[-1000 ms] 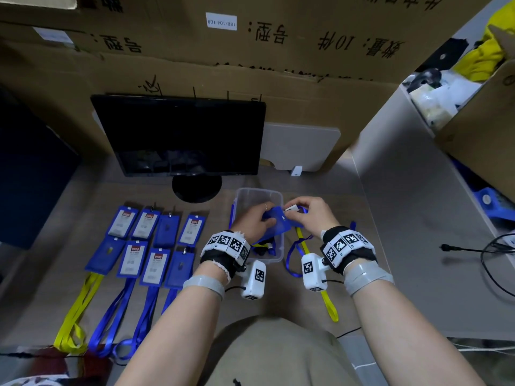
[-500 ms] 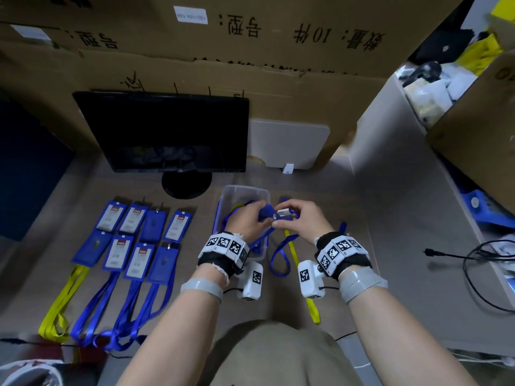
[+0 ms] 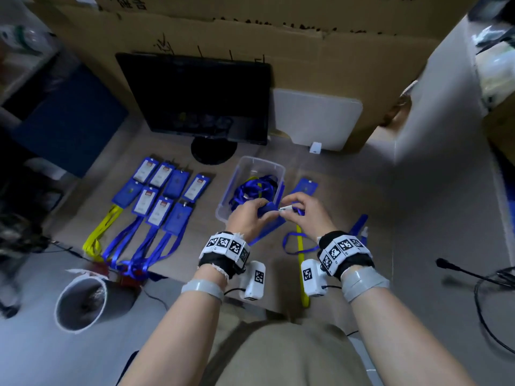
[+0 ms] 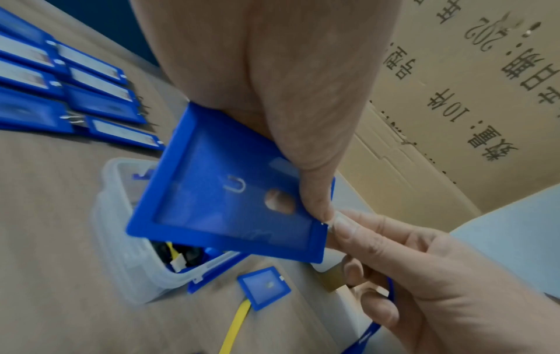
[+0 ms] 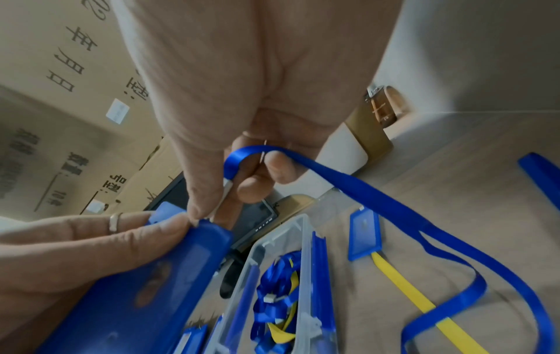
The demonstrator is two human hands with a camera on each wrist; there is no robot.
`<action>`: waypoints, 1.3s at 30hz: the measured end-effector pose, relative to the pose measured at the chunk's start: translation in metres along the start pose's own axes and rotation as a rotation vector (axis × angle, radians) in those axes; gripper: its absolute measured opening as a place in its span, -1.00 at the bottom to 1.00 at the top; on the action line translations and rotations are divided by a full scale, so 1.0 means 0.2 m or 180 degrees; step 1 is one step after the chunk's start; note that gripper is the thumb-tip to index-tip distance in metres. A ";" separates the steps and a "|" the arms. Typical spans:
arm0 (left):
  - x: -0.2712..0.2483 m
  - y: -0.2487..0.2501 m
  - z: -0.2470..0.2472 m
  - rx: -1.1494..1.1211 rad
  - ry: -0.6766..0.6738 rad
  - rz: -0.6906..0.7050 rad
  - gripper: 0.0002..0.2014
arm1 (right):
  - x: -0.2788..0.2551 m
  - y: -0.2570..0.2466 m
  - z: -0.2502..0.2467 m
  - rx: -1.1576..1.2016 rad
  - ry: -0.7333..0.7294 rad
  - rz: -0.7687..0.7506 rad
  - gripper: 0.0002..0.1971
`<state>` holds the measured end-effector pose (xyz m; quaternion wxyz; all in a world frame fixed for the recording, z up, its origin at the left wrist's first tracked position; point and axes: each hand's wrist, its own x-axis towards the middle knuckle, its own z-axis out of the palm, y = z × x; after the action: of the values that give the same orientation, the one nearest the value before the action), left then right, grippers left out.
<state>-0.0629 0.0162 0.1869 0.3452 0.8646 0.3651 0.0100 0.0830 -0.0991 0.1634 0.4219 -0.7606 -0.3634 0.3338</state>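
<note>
My left hand (image 3: 250, 215) grips a blue badge holder (image 4: 224, 198) by its top edge, just in front of a clear plastic box (image 3: 239, 179). That holder (image 5: 136, 287) is empty and shows a round hole near my thumb. My right hand (image 3: 301, 213) pinches the white clip end of a blue lanyard (image 5: 379, 201) against the holder's top edge. The lanyard's strap loops down onto the table (image 3: 292, 243). The clip itself is mostly hidden between my fingertips.
The box holds tangled blue and yellow lanyards (image 3: 253, 188). Several filled badge holders with lanyards (image 3: 164, 190) lie in rows at the left. One holder on a yellow lanyard (image 3: 305, 188) lies right of the box. A monitor (image 3: 195, 96) stands behind. A white bin (image 3: 80, 302) sits below the table.
Both hands have drawn slightly nearer to me with the holder and clip held together. The head view has tilted down and swung, bringing the bin into sight.
</note>
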 end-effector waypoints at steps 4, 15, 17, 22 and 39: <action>-0.06 -0.03 0.00 0.0050 0.0144 -0.0174 -0.69 | 0.01 0.04 0.06 -0.0103 -0.0051 0.0009 -0.84; 0.01 -0.23 -0.13 0.0110 0.0145 -0.0325 -0.64 | 0.15 -0.18 0.24 -0.0995 -0.0446 -0.0035 -0.92; 0.04 -0.30 -0.19 0.0013 -0.0021 -0.0334 -0.64 | 0.18 -0.22 0.30 -0.1191 -0.0348 0.0013 -0.93; 0.13 -0.56 -0.36 -0.0839 -0.0527 -0.0263 -0.67 | 0.25 -0.31 0.55 -0.0683 0.0064 0.0331 -0.82; 0.08 -0.98 -0.63 -0.2345 0.0592 -0.1019 -0.71 | 0.28 -0.60 1.06 -0.0110 -0.1250 0.0884 -0.87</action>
<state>-0.2075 0.1991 0.1609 0.5944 0.6109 0.4966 0.1643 -0.0940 0.0789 0.1689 0.2801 -0.7309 -0.3361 0.5238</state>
